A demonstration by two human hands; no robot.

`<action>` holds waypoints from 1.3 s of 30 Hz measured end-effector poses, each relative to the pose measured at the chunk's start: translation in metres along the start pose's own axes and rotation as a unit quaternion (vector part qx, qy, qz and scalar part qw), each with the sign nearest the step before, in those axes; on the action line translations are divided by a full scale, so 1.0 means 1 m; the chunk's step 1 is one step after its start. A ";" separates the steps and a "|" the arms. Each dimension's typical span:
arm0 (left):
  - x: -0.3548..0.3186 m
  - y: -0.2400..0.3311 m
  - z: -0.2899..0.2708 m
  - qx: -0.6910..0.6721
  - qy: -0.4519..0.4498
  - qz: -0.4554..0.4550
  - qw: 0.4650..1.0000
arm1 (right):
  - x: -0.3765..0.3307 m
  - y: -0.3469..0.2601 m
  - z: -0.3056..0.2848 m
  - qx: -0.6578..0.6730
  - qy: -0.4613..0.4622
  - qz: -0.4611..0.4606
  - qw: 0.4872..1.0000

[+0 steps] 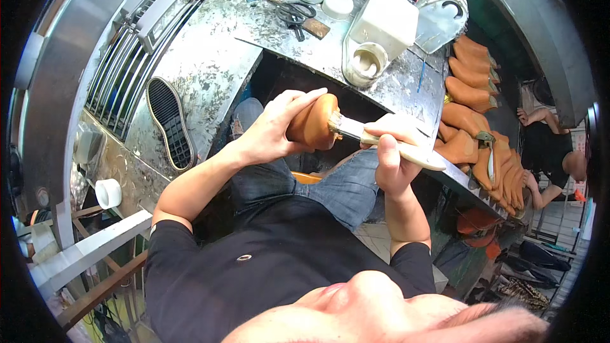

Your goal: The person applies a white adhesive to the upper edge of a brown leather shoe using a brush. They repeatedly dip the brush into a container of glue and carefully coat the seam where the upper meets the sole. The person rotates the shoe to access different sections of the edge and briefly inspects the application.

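Note:
My left hand [272, 128] is wrapped round a tan leather shoe upper [310, 124], held up over my lap with one end turned to the right. My right hand [395, 155] grips a flat brush [419, 154] by its pale handle, thumb on top. The bristles touch the edge of the upper's right end, where yellowish residue shows. Most of the upper's left part is hidden behind my left fingers. Left of my arms, a black shoe sole [169, 124] with a light rim lies on the stained bench [213, 67].
An open white pot [365, 65] stands at the bench edge beside a white container [385, 19]. Scissors [294, 14] lie farther back. Several tan uppers [470, 121] are piled at the right. A metal-barred machine [130, 63] is at the left. Another person [548, 152] is at far right.

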State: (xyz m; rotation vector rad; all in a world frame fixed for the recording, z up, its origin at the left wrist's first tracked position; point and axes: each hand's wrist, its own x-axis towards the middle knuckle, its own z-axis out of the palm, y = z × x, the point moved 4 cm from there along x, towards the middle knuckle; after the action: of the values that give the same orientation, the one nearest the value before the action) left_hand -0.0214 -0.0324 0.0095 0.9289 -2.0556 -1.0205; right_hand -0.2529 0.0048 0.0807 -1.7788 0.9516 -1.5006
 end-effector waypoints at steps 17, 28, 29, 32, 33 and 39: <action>0.004 0.015 0.007 -0.342 -0.135 -0.116 0.923 | 0.032 -0.003 0.004 -0.098 -0.039 -0.141 0.984; 0.004 0.000 0.006 -0.339 -0.158 -0.172 0.911 | 0.038 0.002 0.002 -0.115 -0.074 -0.137 0.981; 0.005 -0.002 0.006 -0.344 -0.157 -0.175 0.909 | 0.038 0.004 0.002 -0.109 -0.079 -0.136 0.982; -0.003 -0.009 0.002 -0.342 -0.152 -0.197 0.906 | 0.032 0.015 0.002 -0.065 -0.097 -0.103 0.988; -0.007 -0.012 -0.001 -0.349 -0.132 -0.166 0.913 | 0.027 0.026 0.000 -0.038 -0.086 -0.091 0.991; -0.010 -0.012 -0.098 0.086 0.059 -0.222 0.969 | -0.014 0.090 -0.018 0.063 0.062 0.110 0.990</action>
State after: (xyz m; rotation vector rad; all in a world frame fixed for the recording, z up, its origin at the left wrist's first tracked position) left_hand 0.0649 -0.0668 0.0442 1.5539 -1.8999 -0.9868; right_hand -0.2840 -0.0332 0.0015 -1.4561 1.0519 -1.5068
